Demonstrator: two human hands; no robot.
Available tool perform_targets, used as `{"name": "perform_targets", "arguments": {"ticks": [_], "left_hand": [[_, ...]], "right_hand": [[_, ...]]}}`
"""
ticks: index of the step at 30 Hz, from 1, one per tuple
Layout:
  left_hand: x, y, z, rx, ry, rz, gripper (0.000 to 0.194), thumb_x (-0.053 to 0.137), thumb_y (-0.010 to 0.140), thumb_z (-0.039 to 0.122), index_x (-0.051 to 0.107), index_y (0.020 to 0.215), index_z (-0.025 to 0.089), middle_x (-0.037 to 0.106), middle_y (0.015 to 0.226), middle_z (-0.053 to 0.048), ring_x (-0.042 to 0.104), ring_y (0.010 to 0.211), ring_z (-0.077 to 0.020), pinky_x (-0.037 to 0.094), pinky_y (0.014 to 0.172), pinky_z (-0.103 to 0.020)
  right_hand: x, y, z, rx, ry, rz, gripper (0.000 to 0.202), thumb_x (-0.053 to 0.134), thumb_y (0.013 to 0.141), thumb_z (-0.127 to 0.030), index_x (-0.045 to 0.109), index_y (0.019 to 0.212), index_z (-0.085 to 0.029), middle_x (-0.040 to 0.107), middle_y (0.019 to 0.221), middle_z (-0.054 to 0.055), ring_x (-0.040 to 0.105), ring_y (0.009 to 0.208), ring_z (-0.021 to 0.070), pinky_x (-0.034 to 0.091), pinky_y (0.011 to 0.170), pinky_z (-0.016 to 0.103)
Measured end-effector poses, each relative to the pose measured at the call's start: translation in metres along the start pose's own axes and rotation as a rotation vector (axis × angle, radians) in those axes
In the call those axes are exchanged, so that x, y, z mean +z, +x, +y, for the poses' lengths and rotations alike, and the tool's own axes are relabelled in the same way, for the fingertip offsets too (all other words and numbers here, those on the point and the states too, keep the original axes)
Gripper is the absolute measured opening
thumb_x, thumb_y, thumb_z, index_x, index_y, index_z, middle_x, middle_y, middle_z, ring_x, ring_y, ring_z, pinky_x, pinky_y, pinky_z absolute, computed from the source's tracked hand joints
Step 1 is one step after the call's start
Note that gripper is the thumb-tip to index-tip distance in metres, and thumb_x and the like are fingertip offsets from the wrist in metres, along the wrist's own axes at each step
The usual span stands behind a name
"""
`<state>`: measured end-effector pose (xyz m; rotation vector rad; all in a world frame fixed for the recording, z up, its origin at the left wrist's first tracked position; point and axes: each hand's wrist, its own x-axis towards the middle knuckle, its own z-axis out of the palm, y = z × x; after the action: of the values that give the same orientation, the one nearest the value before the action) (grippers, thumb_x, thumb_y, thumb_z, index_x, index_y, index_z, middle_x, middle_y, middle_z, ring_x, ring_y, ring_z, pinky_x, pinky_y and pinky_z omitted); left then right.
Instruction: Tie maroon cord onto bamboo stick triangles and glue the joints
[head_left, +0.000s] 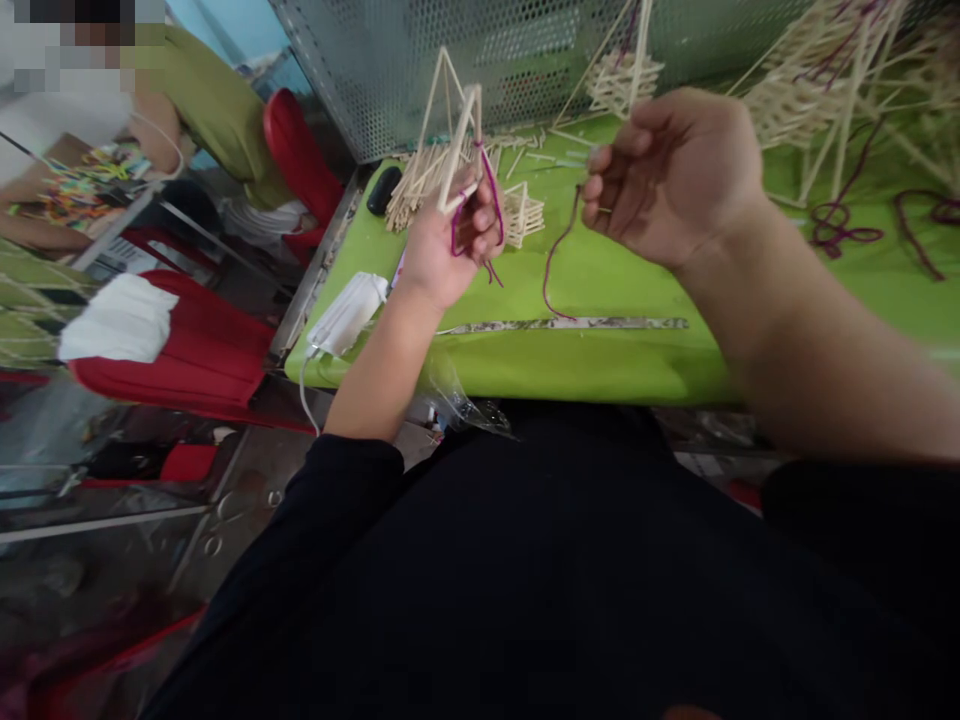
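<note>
My left hand (450,245) is closed around the lower part of a stick frame (448,150) made of pale wooden sticks, which rises above the fingers. A purple cord (498,205) is tied near its top right and loops down around the fingers. To the right, my right hand (675,175) hovers over the green table (630,365) with curled fingers pressed near one another. A dark red cord (551,262) hangs or lies just below those fingertips; whether they pinch its end is unclear. Behind my left hand sits a small stacked-stick piece (525,214).
Loose sticks (412,190), a black object (384,190) and a white mask (349,312) lie at left. A patterned strip (600,323) runs along the front. Larger stick structures (806,90) stand back right. A person (217,100) sits beyond red chairs (180,350).
</note>
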<state>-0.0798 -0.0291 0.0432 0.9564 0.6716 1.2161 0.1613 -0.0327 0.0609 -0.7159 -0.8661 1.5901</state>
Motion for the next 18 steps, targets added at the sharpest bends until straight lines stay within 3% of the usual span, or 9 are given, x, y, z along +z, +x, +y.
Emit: {"name": "perform_targets", "arguments": {"ticks": [5,8,10,12,15,18], "left_hand": [[-0.026,0.031,-0.008,-0.132,0.094,0.077,0.038,0.041,0.112,0.03,0.056,0.079,0.021,0.041,0.063,0.004,0.038,0.047,-0.0063,0.022,0.046,-0.022],[-0.043,0.047,-0.02,0.012,0.318,0.15,0.035,0.05,0.107,0.033,0.059,0.076,0.022,0.045,0.064,0.003,0.038,0.049,-0.007,0.021,0.049,-0.024],[-0.052,0.053,-0.027,0.136,0.456,0.207,0.038,0.056,0.106,0.032,0.059,0.07,0.023,0.047,0.064,0.002,0.042,0.053,-0.009,0.025,0.053,-0.026],[-0.057,0.056,-0.032,0.197,0.736,0.213,0.04,0.059,0.106,0.026,0.057,0.066,0.023,0.049,0.064,0.001,0.048,0.06,-0.0125,0.038,0.063,-0.029],[-0.064,0.056,-0.035,0.164,1.154,0.16,0.043,0.058,0.104,0.017,0.053,0.062,0.023,0.045,0.062,0.0,0.054,0.068,-0.0174,0.051,0.086,-0.039],[-0.069,0.056,-0.038,0.14,1.268,0.128,0.042,0.059,0.102,0.012,0.053,0.062,0.023,0.043,0.06,0.001,0.052,0.065,-0.018,0.052,0.091,-0.045]], "right_hand": [[-0.001,0.0,-0.017,-0.103,0.045,0.008,0.033,0.073,0.064,-0.018,0.042,0.074,-0.023,0.046,0.077,-0.001,0.033,0.059,0.0113,0.024,0.054,0.028],[-0.005,-0.001,-0.026,-0.155,0.03,-0.026,0.035,0.076,0.06,-0.019,0.042,0.071,-0.022,0.04,0.077,-0.001,0.019,0.06,0.012,0.015,0.053,0.03],[-0.007,-0.002,-0.031,-0.146,-0.004,-0.046,0.036,0.077,0.058,-0.019,0.043,0.069,-0.022,0.039,0.078,-0.001,0.017,0.061,0.0123,0.014,0.054,0.03],[-0.007,-0.003,-0.033,-0.138,-0.047,-0.054,0.037,0.078,0.056,-0.019,0.044,0.068,-0.022,0.038,0.077,0.0,0.017,0.061,0.0119,0.014,0.055,0.03],[-0.006,-0.004,-0.033,-0.132,-0.087,-0.043,0.035,0.078,0.053,-0.019,0.045,0.065,-0.021,0.037,0.077,0.0,0.019,0.062,0.0116,0.012,0.057,0.03],[-0.005,-0.002,-0.03,-0.124,-0.104,-0.021,0.035,0.077,0.052,-0.021,0.046,0.065,-0.021,0.035,0.078,0.001,0.021,0.064,0.0125,0.011,0.059,0.031]]}}
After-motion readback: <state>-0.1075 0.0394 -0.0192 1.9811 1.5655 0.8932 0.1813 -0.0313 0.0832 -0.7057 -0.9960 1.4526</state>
